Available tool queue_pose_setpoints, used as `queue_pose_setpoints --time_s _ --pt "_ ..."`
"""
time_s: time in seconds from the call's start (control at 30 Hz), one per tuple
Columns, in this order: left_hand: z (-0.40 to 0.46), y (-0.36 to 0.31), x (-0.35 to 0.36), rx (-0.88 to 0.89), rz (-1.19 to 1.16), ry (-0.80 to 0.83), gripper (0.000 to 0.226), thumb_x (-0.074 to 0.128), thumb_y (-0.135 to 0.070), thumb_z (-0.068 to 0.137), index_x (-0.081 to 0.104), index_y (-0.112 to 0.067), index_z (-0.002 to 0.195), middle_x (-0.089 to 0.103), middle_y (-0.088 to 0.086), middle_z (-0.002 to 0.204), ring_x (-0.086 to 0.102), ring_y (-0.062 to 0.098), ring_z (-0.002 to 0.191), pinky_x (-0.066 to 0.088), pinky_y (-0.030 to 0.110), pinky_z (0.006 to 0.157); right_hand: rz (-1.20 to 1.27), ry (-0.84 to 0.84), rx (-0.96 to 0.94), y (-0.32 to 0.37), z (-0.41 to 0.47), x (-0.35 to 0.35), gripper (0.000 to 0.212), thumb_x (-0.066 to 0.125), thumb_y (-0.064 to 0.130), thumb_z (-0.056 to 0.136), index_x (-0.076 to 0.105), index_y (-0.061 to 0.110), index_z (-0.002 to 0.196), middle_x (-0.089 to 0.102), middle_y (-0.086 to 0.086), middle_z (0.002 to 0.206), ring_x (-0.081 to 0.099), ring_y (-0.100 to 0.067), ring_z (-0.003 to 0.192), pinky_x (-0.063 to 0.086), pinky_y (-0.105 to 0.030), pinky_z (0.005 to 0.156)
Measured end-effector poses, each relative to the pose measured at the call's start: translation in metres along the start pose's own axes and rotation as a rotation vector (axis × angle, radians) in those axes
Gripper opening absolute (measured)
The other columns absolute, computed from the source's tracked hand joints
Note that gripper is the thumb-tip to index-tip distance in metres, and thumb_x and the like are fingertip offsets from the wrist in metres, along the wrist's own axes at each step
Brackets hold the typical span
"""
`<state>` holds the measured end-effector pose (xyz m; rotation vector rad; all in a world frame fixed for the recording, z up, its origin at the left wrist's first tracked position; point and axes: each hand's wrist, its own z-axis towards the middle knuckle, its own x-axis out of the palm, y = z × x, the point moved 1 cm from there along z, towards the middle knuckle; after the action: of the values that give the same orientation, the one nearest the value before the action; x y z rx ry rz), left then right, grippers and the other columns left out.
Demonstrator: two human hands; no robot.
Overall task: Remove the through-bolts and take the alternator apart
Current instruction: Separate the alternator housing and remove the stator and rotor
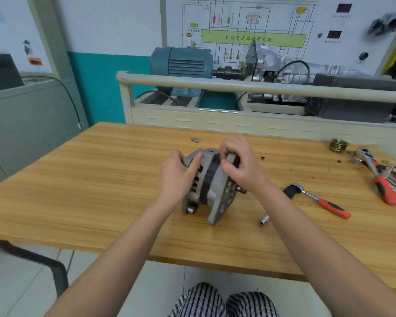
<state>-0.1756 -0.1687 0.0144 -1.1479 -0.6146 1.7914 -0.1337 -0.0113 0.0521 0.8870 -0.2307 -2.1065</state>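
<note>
A grey alternator (212,191) lies on its side in the middle of the wooden table (89,191), its shaft stub pointing right. A dark stator band runs between its two housing halves. My left hand (178,177) grips the left housing half, fingers curled over its top edge. My right hand (238,163) grips the top rim of the right housing half, thumb and fingers curled around it. No through-bolt is plainly visible.
A small socket (264,220) lies right of the alternator. A red-handled ratchet (318,200) lies further right. More ratchet tools (380,179) and a brass pulley (339,144) sit at the table's right end. A training rig stands behind the table.
</note>
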Motion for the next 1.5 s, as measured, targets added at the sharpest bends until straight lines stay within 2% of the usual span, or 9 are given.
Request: queue_pose_setpoints --time_s 0.27,0.37,0.53,0.7,0.87,1.0,1.2,1.37,1.5 --pt "-0.006 -0.004 0.005 0.019 -0.017 -0.038 0.039 0.055 -0.052 0.087 0.041 -0.019 0.07 0.048 0.0 0.066 0.043 0.014 0.059 0.031 0.027 0.051 0.227 -0.036 0.296 -0.015 -0.003 -0.002 0.013 0.051 0.02 0.071 0.051 0.013 0.083 0.05 -0.006 0.09 0.046 -0.021 0.09 0.036 -0.026 0.078" --pt "-0.008 -0.006 0.007 0.02 -0.021 0.034 0.039 0.055 -0.05 0.087 0.039 -0.019 0.069 0.046 -0.001 0.07 0.042 0.016 0.067 0.031 0.027 0.056 0.386 -0.019 0.492 -0.023 -0.009 -0.011 0.023 0.044 0.037 0.082 0.057 0.025 0.096 0.056 -0.004 0.114 0.05 -0.009 0.107 0.037 -0.021 0.088" --pt "-0.017 -0.012 0.018 0.095 0.063 0.069 0.03 0.047 -0.048 0.09 0.041 -0.021 0.077 0.041 -0.005 0.085 0.039 0.016 0.088 0.031 0.025 0.072 0.475 -0.018 0.629 -0.043 -0.035 -0.021 0.029 0.027 0.037 0.103 0.05 0.04 0.121 0.048 0.002 0.14 0.04 -0.014 0.133 0.026 -0.043 0.115" --pt "-0.016 -0.009 0.02 0.032 0.018 0.138 0.031 0.049 -0.051 0.088 0.039 -0.025 0.075 0.041 -0.001 0.1 0.04 0.016 0.096 0.034 0.026 0.08 0.474 -0.054 0.652 -0.048 -0.037 -0.021 0.034 0.025 0.036 0.104 0.045 0.036 0.131 0.044 0.004 0.146 0.037 -0.012 0.135 0.025 -0.037 0.115" --pt "-0.015 0.001 0.019 -0.085 -0.146 0.198 0.051 0.06 -0.051 0.085 0.042 -0.016 0.117 0.044 -0.003 0.116 0.046 0.01 0.106 0.036 0.021 0.082 0.479 -0.213 0.952 -0.053 -0.056 -0.019 0.027 0.036 0.021 0.103 0.059 0.013 0.115 0.062 -0.009 0.123 0.059 -0.015 0.104 0.046 -0.025 0.088" --pt "-0.019 0.007 0.024 -0.202 -0.258 0.236 0.067 0.065 -0.053 0.081 0.039 -0.016 0.13 0.053 0.0 0.124 0.055 0.008 0.104 0.048 0.021 0.078 0.35 -0.115 1.131 -0.057 -0.071 -0.024 0.019 0.05 0.008 0.097 0.065 -0.001 0.104 0.068 -0.012 0.086 0.064 -0.016 0.07 0.056 -0.023 0.062" --pt "-0.019 0.009 0.029 -0.345 -0.384 0.278 0.076 0.068 -0.053 0.076 0.043 -0.016 0.138 0.055 0.0 0.131 0.054 0.016 0.116 0.048 0.032 0.093 0.426 -0.061 1.121 -0.053 -0.073 -0.027 0.013 0.056 0.01 0.096 0.066 0.003 0.091 0.071 -0.01 0.074 0.068 -0.013 0.06 0.058 -0.022 0.059" --pt "-0.025 0.009 0.029 -0.368 -0.495 0.272 0.096 0.074 -0.058 0.06 0.042 -0.016 0.141 0.056 0.0 0.131 0.054 0.013 0.116 0.046 0.018 0.078 0.433 -0.109 1.097 -0.05 -0.074 -0.027 0.013 0.057 0.012 0.094 0.064 0.007 0.104 0.072 -0.008 0.087 0.069 -0.016 0.076 0.058 -0.025 0.069" --pt "-0.029 0.011 0.028 -0.419 -0.541 0.32 0.127 0.079 -0.063 0.038 0.03 -0.019 0.147 0.048 0.0 0.14 0.048 0.019 0.126 0.042 0.042 0.105 0.359 -0.317 0.846 -0.037 -0.044 -0.033 0.03 0.051 0.025 0.096 0.059 0.012 0.122 0.065 0.0 0.113 0.061 -0.015 0.105 0.048 -0.027 0.089"
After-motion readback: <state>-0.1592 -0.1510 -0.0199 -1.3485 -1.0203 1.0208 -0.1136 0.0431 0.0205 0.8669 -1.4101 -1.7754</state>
